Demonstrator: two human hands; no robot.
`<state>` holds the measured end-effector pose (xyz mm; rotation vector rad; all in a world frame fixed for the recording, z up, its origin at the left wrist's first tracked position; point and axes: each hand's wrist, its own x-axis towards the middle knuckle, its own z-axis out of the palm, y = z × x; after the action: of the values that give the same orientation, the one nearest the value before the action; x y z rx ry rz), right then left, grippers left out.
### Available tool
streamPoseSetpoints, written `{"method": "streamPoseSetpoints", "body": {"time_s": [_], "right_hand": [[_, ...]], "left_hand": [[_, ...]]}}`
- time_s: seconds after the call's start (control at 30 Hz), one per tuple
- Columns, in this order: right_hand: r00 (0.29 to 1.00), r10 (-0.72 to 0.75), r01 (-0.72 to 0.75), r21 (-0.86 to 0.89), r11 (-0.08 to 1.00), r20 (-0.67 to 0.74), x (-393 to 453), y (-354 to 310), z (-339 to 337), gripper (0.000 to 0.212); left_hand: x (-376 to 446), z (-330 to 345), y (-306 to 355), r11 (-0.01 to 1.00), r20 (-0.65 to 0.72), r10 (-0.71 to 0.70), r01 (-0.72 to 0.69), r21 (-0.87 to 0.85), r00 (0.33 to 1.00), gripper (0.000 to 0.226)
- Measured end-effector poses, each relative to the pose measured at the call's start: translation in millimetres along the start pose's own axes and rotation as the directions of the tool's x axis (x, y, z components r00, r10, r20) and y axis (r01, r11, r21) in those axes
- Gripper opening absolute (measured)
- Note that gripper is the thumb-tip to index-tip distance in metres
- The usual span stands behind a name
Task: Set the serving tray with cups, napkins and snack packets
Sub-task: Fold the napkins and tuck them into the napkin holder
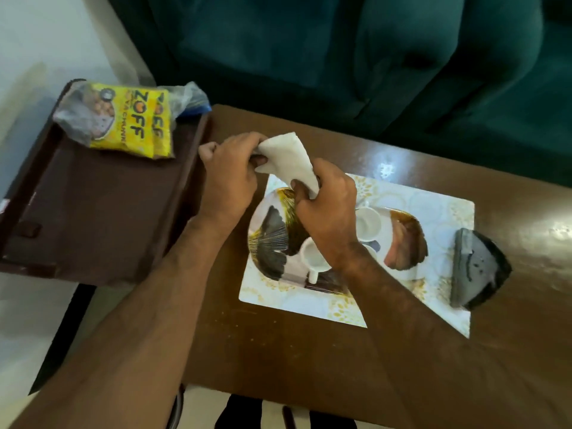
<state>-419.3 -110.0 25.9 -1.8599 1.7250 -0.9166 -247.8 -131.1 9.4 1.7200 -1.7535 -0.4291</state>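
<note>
Both hands hold a white napkin point(289, 157) above the table, between the tray and the placemat. My left hand point(230, 171) pinches its upper left corner and my right hand point(326, 209) grips its lower end. A dark brown serving tray point(102, 218) lies to the left, with yellow snack packets point(136, 120) at its far end. White cups point(312, 253) point(368, 224) stand on patterned plates point(272, 239) point(405, 243) on a white placemat point(445, 212), partly hidden under my right hand and forearm.
A clear plastic bag point(188, 99) lies behind the packets. A grey, dark-edged wedge-shaped object point(476, 267) sits at the placemat's right end. The brown wooden table point(278, 345) carries everything. A dark green sofa point(371, 51) runs along the far side.
</note>
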Motion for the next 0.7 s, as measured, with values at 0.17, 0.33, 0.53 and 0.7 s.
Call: {"method": "streamPoseSetpoints", "body": {"time_s": [0.17, 0.33, 0.53, 0.7], "right_hand": [[0.997, 0.067, -0.069, -0.049, 0.996, -0.048, -5, 41, -45, 0.019], [0.981, 0.126, -0.140, -0.084, 0.987, -0.146, -12, 95, -102, 0.016], [0.945, 0.165, -0.197, -0.089, 0.976, -0.284, -36, 142, -159, 0.031], [0.909, 0.110, -0.199, -0.188, 0.962, -0.402, -54, 177, -190, 0.022]], "left_hand": [[6, 35, 54, 0.998, 0.052, 0.058, -0.057, -0.012, 0.997, 0.031], [25, 90, 116, 0.989, 0.164, 0.129, -0.114, -0.098, 0.978, 0.046], [31, 149, 185, 0.955, 0.295, 0.284, -0.241, -0.173, 0.912, 0.029], [33, 193, 230, 0.899, 0.367, 0.418, -0.321, -0.296, 0.831, 0.024]]}}
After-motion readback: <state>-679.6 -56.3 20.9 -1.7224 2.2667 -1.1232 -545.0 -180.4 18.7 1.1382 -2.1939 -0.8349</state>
